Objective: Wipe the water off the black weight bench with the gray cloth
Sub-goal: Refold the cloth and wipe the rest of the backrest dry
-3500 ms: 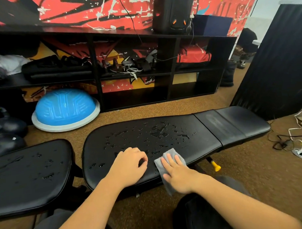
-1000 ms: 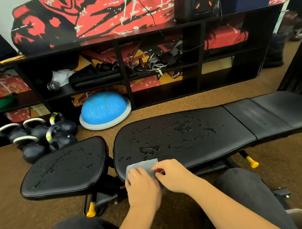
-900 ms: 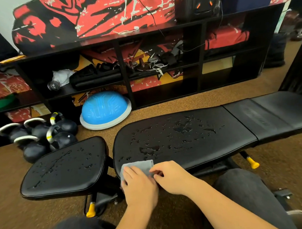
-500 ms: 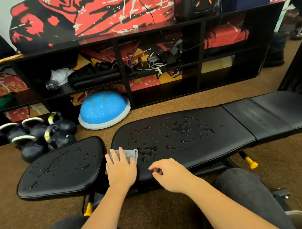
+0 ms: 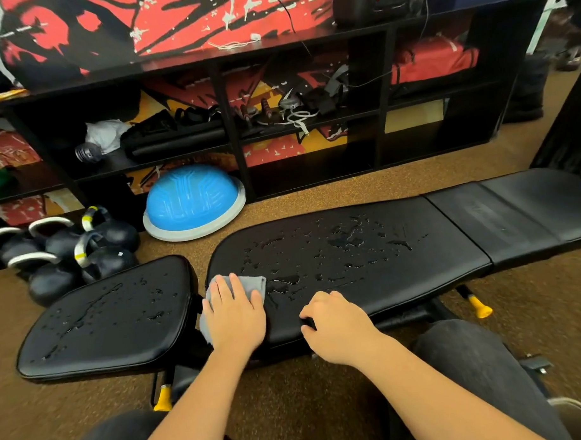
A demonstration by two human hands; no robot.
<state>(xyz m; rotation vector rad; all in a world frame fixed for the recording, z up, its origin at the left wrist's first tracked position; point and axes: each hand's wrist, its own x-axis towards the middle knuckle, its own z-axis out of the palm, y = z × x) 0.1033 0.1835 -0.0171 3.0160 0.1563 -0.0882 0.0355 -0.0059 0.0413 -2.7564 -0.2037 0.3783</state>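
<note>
The black weight bench (image 5: 365, 223) lies across the middle, its long back pad speckled with water drops. A separate seat pad (image 5: 105, 318) at the left is wet too. My left hand (image 5: 234, 310) presses flat on the gray cloth (image 5: 252, 283) at the left near corner of the back pad, fingers straight. The cloth hangs partly over the pad's left end. My right hand (image 5: 335, 327) rests on the pad's near edge to the right, fingers curled over the rim.
A blue balance dome (image 5: 193, 200) and several kettlebells (image 5: 69, 254) sit on the brown floor behind the bench. A black shelf unit (image 5: 233, 133) full of gear lines the wall. Yellow-tipped bench knobs (image 5: 480, 308) stick out below. My knees are at the bottom.
The cloth passed from my right hand to my left. My left hand slid it left along the near edge to the pad's left corner, then slightly forward. My right hand stays on the edge.
</note>
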